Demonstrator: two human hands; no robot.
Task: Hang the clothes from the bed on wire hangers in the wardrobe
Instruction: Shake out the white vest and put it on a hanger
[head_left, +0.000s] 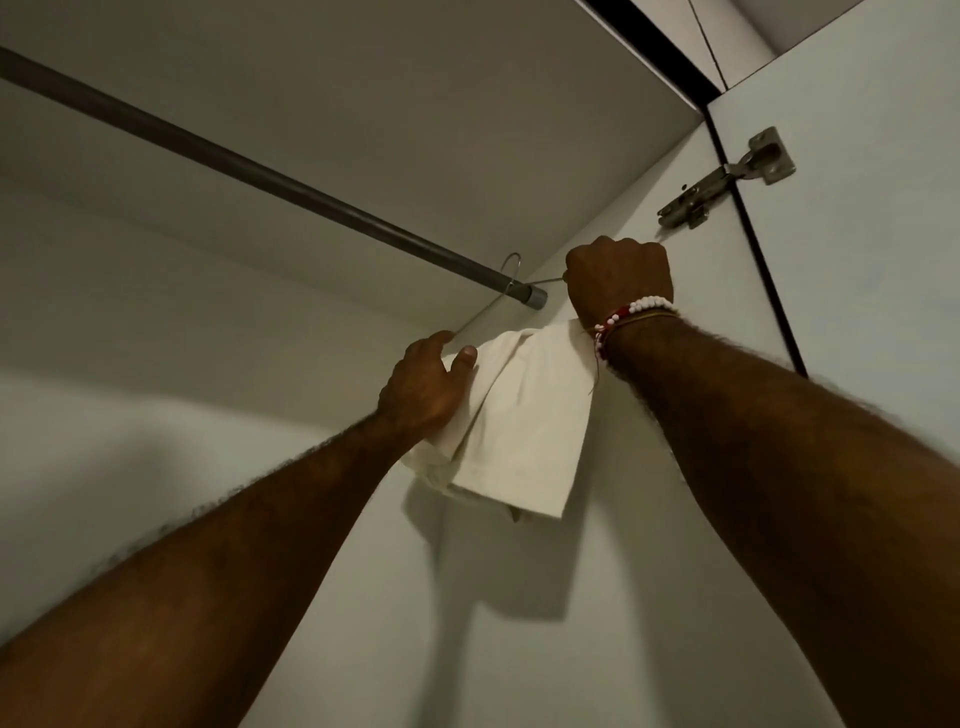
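Garment (524, 431) apparently in left hand (423, 387)

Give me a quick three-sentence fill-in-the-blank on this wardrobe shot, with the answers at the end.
1. The wire hanger hooks over the grey ____.
2. The left hand grips the cream cloth; the beaded bracelet is on the ____ wrist.
3. The right hand is closed in a ____ round the hanger's end.
Missing words: rail; right; fist.
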